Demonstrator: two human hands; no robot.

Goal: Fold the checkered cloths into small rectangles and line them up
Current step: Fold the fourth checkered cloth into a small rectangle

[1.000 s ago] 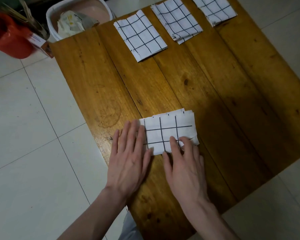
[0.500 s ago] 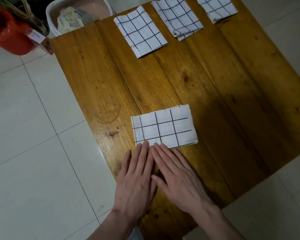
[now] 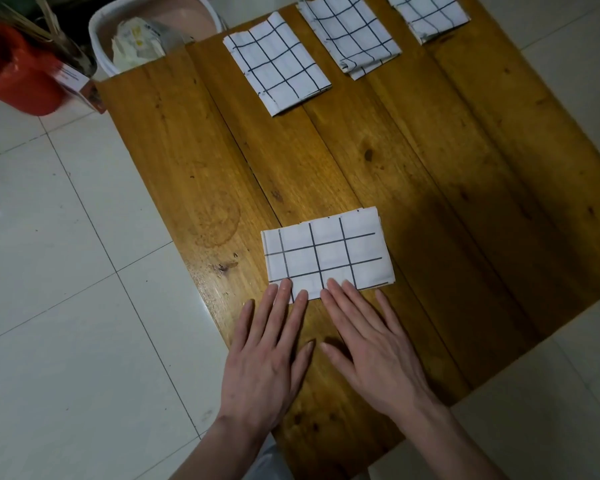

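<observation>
A white cloth with black checks lies folded into a small rectangle near the front of the wooden table. My left hand and my right hand lie flat side by side just in front of it, fingers straight, their fingertips touching its near edge. Three more folded checkered cloths lie in a row along the far edge: one at the left, one in the middle, one at the right, partly cut off by the frame.
A white basin holding crumpled packaging stands beyond the table's far left corner. A red bucket and a small carton stand on the tiled floor at the left. Floor tiles surround the table.
Both hands slid back off the top of the folded cloth toward me. They now lie flat at its near edge, spread a little apart. The cloth lies flatter.
</observation>
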